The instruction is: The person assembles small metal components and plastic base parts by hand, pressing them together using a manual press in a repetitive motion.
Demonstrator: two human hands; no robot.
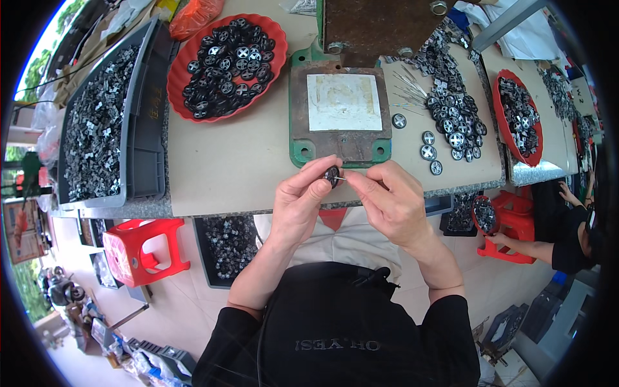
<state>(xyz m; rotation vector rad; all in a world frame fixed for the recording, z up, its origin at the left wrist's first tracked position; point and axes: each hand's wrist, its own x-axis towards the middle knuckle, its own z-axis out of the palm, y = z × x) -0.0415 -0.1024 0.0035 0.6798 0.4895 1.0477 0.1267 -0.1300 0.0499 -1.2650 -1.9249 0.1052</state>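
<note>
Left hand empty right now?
No, the left hand pinches a small black wheel between its thumb and fingers.

red stool [120,258] on flr [184,306], L side

The wheel [331,176] is small, round and black, held upright between the left fingers [316,188] and turned so that it shows nearly edge-on. The pin [341,178] is thin, straight and pale metallic, roughly level, reaching from the right fingers [358,183] to the wheel's right side; whether its tip sits inside is hidden.
</note>
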